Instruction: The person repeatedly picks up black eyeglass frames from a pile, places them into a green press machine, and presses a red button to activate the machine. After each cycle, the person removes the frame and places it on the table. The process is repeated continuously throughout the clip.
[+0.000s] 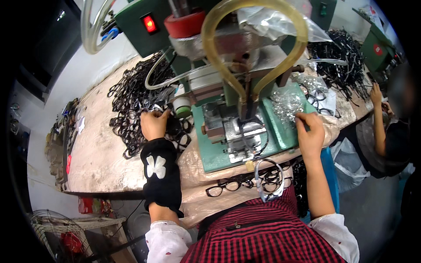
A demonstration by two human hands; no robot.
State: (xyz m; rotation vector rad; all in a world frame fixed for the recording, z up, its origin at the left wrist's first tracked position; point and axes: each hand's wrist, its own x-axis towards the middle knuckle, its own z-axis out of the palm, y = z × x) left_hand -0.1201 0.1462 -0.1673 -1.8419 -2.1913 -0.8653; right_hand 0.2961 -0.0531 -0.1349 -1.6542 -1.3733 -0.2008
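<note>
Left of the green machine (232, 94), the left hand (154, 126) bends over black eyeglass frames (131, 98); at its right edge, the right hand (311, 133) curls beside small metal pieces (286, 106). Neither grip can be told. The frames look light, stiff, breakable: best held by the bridge.

- what's at the left fingers (165, 115)?
- dark eyeglass frames (128, 115), a big tangled heap spread beyond and to the left of the fingertips, rims every which way!
- and at the right fingers (308, 117)?
- tiny silvery parts (286, 108), a loose glittering pile just left of the fingertips.
- between them?
- one pale-rimmed frame (259, 184), tipped on edge, lower than either set of fingers!
</note>
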